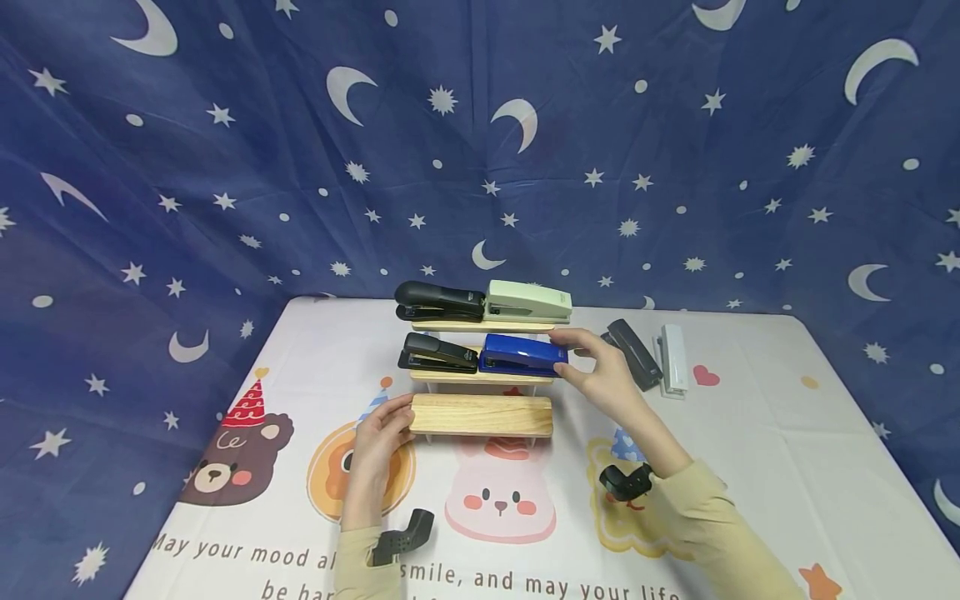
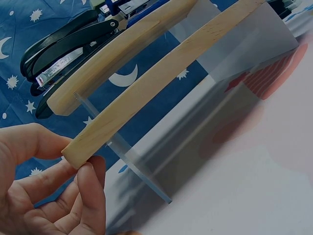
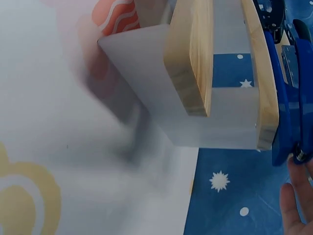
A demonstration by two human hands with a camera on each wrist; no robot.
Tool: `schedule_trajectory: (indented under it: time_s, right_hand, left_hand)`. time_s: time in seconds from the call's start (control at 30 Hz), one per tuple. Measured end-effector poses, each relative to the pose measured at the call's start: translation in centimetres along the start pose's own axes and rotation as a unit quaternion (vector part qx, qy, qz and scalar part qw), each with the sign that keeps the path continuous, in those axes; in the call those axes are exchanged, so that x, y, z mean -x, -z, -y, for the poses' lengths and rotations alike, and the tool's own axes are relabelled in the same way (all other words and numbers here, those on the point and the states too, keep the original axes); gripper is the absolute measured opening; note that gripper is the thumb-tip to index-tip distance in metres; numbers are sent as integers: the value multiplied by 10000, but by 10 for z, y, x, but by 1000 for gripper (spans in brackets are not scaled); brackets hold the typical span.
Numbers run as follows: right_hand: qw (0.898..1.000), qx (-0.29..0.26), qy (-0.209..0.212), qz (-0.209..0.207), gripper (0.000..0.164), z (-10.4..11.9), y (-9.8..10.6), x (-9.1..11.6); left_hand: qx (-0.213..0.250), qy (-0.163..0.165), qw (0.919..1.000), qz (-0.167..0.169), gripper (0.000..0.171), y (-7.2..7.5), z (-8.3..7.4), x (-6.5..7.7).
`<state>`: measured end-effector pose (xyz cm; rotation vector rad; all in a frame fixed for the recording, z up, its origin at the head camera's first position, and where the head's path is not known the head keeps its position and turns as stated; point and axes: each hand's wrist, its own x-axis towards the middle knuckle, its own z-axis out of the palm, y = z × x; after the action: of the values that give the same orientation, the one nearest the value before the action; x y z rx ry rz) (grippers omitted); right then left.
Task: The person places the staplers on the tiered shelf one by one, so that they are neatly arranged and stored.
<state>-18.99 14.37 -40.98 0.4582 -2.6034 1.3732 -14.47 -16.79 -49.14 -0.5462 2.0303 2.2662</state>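
Observation:
A three-tier wooden display rack (image 1: 482,415) stands on the table. My left hand (image 1: 381,432) pinches the left end of its lowest shelf; in the left wrist view, thumb and fingers (image 2: 83,181) close on that end. On the middle shelf a blue stapler (image 1: 525,353) lies beside a small black stapler (image 1: 438,352). My right hand (image 1: 603,375) holds the blue stapler's right end between thumb and index finger, and its fingertips (image 3: 293,171) show at that end in the right wrist view. The lowest shelf bears nothing.
The top shelf carries a black stapler (image 1: 441,302) and a pale green stapler (image 1: 528,302). Right of the rack, a dark grey stapler (image 1: 633,354) and a white stapler (image 1: 673,360) lie on the cartoon-printed tablecloth (image 1: 750,467). A blue star-patterned cloth (image 1: 480,167) hangs behind.

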Motion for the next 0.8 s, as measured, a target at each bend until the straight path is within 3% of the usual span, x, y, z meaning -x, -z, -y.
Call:
schedule_trajectory:
  time_s: [0.53,0.8]
  right_hand:
    - [9996,84,129,-238,37,-16,22,9]
    - [9991,-41,-182,-383,36,-33,32,15]
  left_hand:
    - [51,-44,10000,-69,36,0,1,-2]
    - [23,-47,10000,-68,37,0,1,-1]
